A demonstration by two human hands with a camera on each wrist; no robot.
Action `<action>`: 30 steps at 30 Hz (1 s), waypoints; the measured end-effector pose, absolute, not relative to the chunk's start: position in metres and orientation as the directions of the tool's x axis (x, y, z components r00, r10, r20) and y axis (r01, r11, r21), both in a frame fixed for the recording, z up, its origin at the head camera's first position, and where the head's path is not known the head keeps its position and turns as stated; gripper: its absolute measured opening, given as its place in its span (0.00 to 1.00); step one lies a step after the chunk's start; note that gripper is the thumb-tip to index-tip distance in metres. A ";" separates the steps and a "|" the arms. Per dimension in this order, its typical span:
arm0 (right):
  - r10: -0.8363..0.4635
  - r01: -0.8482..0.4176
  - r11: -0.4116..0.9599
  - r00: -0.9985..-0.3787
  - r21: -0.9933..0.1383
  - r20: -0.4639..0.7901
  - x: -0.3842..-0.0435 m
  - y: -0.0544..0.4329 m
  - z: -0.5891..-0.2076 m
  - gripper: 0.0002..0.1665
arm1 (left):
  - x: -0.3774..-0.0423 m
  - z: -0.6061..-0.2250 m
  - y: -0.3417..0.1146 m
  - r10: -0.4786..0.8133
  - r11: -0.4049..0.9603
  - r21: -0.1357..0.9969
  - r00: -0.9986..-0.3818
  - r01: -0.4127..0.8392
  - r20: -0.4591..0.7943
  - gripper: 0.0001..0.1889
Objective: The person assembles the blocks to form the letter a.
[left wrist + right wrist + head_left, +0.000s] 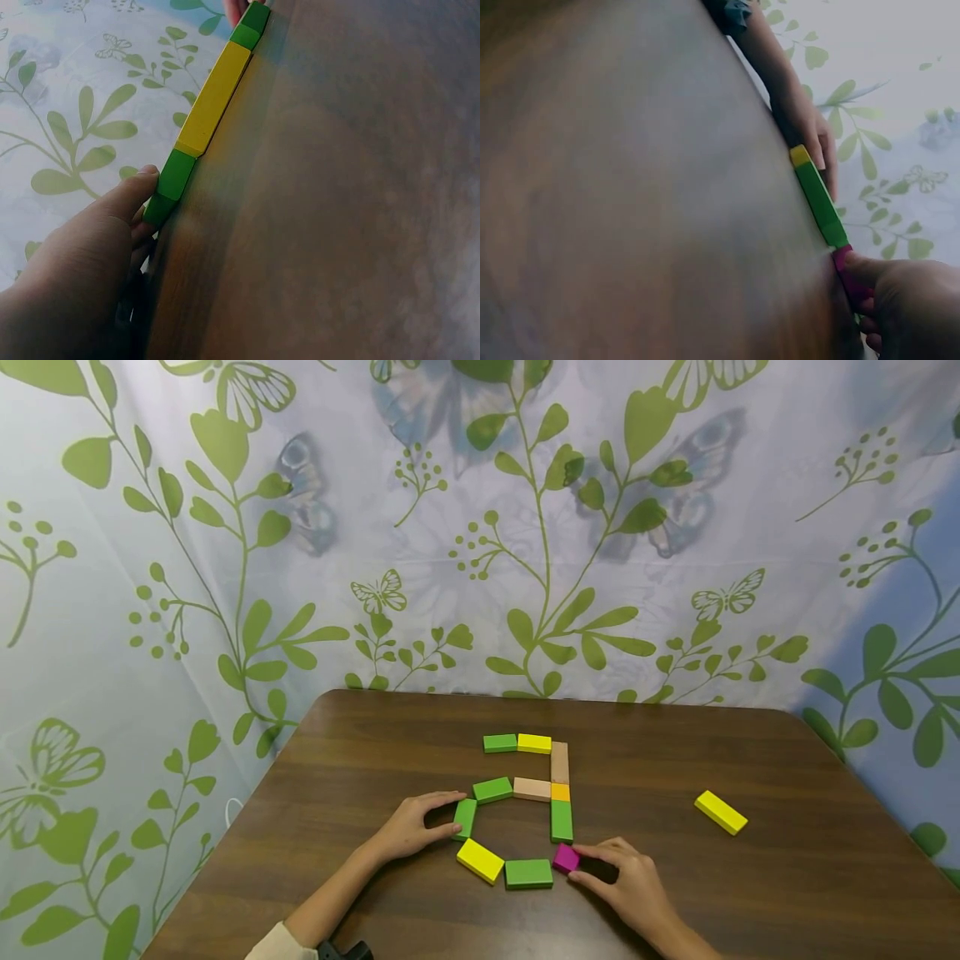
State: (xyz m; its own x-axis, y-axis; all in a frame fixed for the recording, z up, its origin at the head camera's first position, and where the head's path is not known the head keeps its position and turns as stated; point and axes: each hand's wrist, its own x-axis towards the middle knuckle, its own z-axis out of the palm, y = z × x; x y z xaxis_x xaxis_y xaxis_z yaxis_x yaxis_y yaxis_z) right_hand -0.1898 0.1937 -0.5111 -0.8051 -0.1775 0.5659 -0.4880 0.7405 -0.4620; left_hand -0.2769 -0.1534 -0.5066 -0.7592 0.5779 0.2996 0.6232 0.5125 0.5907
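Note:
Wooden blocks lie on the brown table (360,752) in a connected outline. At its left side, my left hand (408,827) holds a green block (465,820) between thumb and forefinger; the left wrist view shows the thumb (139,191) against a green block. A magenta block (566,858) at the lower right corner is pinched by the thumb and forefinger of my right hand (630,881). Left of it lies a green block (528,874), then a tilted yellow block (480,861). Above the magenta block stands a green block (561,821) lengthwise.
Farther up, the outline continues with an orange piece (560,792), tan blocks (532,789), a green block (492,790) and a top row ending in a yellow block (535,743). A separate yellow block (721,812) lies to the right. A leaf-patterned curtain (450,610) hangs behind the table.

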 end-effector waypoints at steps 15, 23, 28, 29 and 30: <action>-0.190 -0.534 0.721 -0.765 -0.441 0.615 -0.193 0.189 -0.514 0.21 | -0.278 -0.509 -0.154 0.568 0.514 0.593 -0.764 0.619 0.305 0.28; -0.192 -0.532 0.719 -0.770 -0.447 0.608 -0.194 0.188 -0.515 0.21 | -0.278 -0.509 -0.154 0.572 0.515 0.590 -0.762 0.621 0.303 0.28; -0.188 -0.524 0.722 -0.776 -0.451 0.601 -0.195 0.189 -0.515 0.23 | -0.279 -0.510 -0.154 0.570 0.520 0.586 -0.763 0.621 0.303 0.28; -0.188 -0.523 0.723 -0.777 -0.451 0.600 -0.195 0.189 -0.515 0.23 | -0.279 -0.510 -0.154 0.571 0.521 0.585 -0.764 0.621 0.302 0.28; -0.187 -0.523 0.723 -0.778 -0.452 0.600 -0.195 0.190 -0.515 0.23 | -0.279 -0.510 -0.154 0.571 0.523 0.584 -0.764 0.621 0.300 0.28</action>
State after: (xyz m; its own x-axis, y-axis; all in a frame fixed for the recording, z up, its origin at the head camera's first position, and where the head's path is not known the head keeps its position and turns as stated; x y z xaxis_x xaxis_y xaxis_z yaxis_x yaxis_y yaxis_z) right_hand -0.1951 0.1895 -0.5155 -0.7778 -0.1872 0.6000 -0.5225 0.7232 -0.4516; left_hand -0.2792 -0.1536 -0.5101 -0.7639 0.5713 0.3000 0.6207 0.5233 0.5839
